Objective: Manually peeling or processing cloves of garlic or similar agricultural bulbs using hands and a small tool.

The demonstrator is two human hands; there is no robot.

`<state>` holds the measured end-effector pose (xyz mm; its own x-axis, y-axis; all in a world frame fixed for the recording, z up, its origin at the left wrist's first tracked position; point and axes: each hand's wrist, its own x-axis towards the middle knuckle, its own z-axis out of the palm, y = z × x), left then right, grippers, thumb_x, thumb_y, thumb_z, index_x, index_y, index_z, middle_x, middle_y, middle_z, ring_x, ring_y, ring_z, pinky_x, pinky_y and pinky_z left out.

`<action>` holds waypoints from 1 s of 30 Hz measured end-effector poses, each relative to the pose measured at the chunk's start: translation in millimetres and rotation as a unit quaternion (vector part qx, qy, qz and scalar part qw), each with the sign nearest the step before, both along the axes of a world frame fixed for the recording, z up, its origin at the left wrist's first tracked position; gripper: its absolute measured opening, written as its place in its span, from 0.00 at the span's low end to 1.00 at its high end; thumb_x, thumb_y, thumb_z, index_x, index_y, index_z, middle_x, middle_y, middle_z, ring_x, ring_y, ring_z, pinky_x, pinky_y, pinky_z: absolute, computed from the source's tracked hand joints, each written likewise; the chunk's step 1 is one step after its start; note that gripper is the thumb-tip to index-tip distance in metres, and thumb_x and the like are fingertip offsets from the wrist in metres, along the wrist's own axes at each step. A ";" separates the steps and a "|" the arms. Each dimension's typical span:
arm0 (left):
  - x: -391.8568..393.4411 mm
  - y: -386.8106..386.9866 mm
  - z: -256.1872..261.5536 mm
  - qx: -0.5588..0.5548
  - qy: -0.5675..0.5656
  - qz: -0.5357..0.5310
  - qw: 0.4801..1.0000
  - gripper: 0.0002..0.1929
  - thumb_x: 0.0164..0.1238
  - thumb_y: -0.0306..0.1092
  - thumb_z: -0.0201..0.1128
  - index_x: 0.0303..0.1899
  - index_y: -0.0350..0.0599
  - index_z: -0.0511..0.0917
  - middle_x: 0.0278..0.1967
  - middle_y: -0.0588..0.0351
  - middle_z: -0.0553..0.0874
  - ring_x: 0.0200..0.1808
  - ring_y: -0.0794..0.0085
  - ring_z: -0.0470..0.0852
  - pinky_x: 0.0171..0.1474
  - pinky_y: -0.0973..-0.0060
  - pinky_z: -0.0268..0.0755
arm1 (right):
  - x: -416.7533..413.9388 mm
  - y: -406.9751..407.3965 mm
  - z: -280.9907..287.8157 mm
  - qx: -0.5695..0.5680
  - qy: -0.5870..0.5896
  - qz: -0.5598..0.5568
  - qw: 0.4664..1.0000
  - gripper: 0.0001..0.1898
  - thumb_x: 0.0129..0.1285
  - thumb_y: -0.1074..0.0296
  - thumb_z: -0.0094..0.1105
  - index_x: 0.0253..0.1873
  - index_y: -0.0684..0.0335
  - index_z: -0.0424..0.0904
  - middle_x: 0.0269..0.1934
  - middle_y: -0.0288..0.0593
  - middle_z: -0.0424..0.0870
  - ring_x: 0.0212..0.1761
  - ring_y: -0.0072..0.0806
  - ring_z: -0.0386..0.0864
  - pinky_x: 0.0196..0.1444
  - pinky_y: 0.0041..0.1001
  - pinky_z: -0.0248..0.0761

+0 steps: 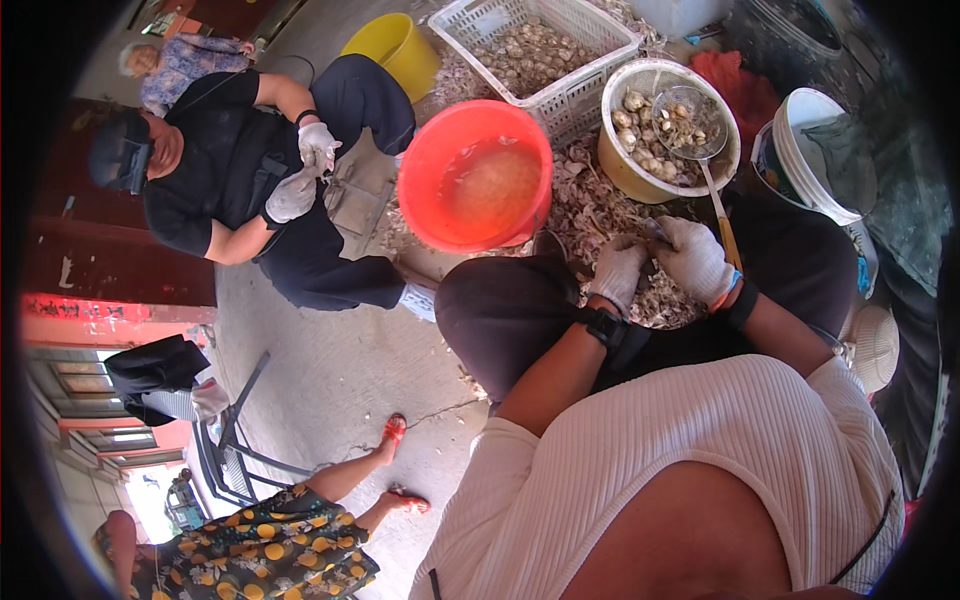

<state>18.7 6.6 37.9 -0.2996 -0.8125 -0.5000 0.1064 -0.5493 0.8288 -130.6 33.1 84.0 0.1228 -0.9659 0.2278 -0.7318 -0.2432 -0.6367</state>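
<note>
My left hand (621, 268), in a whitish knit glove, is above my lap with its fingers curled inward. Whatever lies under those fingers is hidden. Close beside it, my right hand (691, 256), gloved too, grips a small grey metal tool (657, 229), only partly visible. Garlic skins (664, 304) lie below both hands. Just beyond them stands a pale bucket (636, 187) with a sieve-like lining and whole garlic bulbs (637, 124). A wire-mesh skimmer (690, 124) rests on it, holding peeled cloves, and its wooden handle (727, 244) reaches down beside my right hand.
A red basin (420, 180) holds cloudy liquid. Behind are a white plastic crate (559, 112) of garlic bulbs and a yellow bucket (420, 64). White buckets (795, 120) stand at right. A gloved co-worker (225, 150) sits opposite. Another person's sandalled feet (394, 435) are near a chair (240, 450).
</note>
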 end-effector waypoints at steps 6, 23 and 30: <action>0.6 2.7 6.5 0.007 -0.011 0.002 1.000 0.06 0.66 0.33 0.58 0.39 0.42 0.78 0.19 0.62 0.75 0.13 0.79 0.69 0.14 0.80 0.58 | -0.4 0.5 -1.3 0.035 -0.017 0.010 0.999 0.14 0.61 0.67 0.62 0.49 0.67 0.78 0.37 0.57 0.82 0.42 0.53 0.81 0.43 0.41 0.74; 3.9 1.1 16.6 0.026 0.171 0.042 0.984 0.06 0.66 0.32 0.57 0.31 0.44 0.79 0.18 0.63 0.75 0.12 0.80 0.66 0.14 0.83 0.54 | -20.4 -5.4 3.6 0.351 -0.505 -0.062 0.786 0.11 0.58 0.73 0.59 0.46 0.67 0.76 0.29 0.41 0.83 0.16 0.20 0.73 0.16 0.21 0.69; -0.7 4.5 16.6 0.011 0.065 0.050 0.997 0.04 0.67 0.31 0.59 0.34 0.44 0.78 0.20 0.61 0.77 0.13 0.79 0.68 0.15 0.81 0.57 | -14.5 -5.8 3.0 0.317 -0.497 -0.085 0.803 0.07 0.59 0.73 0.59 0.43 0.65 0.76 0.27 0.38 0.81 0.16 0.19 0.71 0.16 0.20 0.67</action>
<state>18.1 11.1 54.5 -0.2808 -0.8306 -0.4809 0.2668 -0.5488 0.7922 -145.1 27.3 87.0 0.0381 -0.9102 -0.4124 0.2267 0.4098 -0.8835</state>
